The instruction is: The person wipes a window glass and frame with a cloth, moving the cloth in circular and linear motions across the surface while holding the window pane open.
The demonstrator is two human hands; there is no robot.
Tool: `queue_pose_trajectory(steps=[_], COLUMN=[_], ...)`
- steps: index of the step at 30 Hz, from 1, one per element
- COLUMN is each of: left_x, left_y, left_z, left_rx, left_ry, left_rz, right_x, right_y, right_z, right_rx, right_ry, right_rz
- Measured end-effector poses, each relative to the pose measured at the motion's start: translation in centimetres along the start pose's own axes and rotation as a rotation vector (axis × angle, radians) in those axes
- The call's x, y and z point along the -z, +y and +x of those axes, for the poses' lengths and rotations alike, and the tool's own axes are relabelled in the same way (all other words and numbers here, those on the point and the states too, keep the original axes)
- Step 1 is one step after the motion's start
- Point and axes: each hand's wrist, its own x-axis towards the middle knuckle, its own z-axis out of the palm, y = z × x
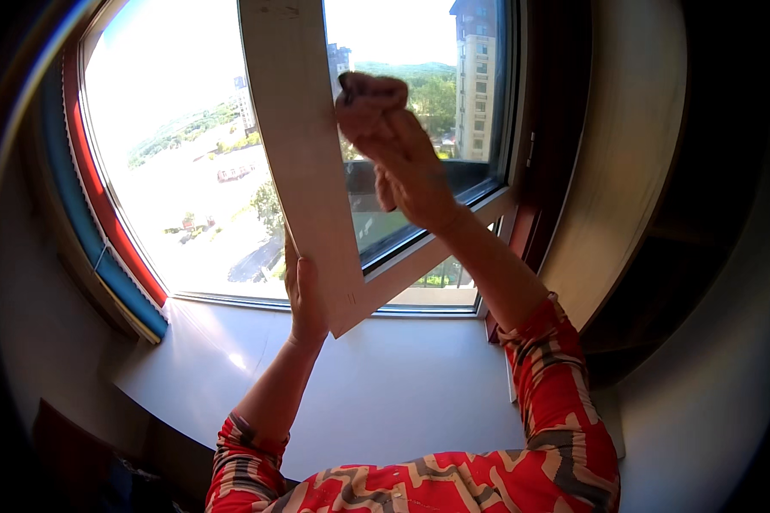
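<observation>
A white-framed window sash stands swung inward, its lower corner hanging over the sill. My left hand grips the sash's free edge near that corner, with the thumb on the near side and the other fingers hidden behind. Raised in front of the glass pane, my right hand is closed on a bunched dark pinkish cloth. Part of the cloth hangs below the palm. The hand is slightly blurred, and whether the cloth touches the glass I cannot tell.
Below the window runs a wide white sill. On the left is a red frame edge beside a blue strip. A pale panel and dark shelving stand at right. Outside, buildings and trees show through the opening.
</observation>
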Motion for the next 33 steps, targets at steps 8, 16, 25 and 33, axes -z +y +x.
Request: queue_pose_trajectory(steps=[8, 16, 25, 33], left_x=[-0.3, -0.5, -0.3, -0.6], left_y=[0.1, 1.0, 0.9, 1.0], left_z=[-0.2, 0.0, -0.4, -0.6], left_rx=[-0.047, -0.021, -0.029, -0.048], left_ry=[-0.087, -0.069, -0.055, -0.064], left_rz=[-0.017, 0.032, 0.073, -0.11], right_x=[6.0, -0.3, 3.2, 13.8], right_y=[9.6, 1.7, -1.8, 7.4], right_z=[-4.1, -4.6, 16.3, 14.2], right_rx=[0.089, 0.249, 0.527, 0.251], right_ry=[0.538, 0.063, 0.069, 0.487], right_rz=[-0.475, -0.303, 0.203, -0.366])
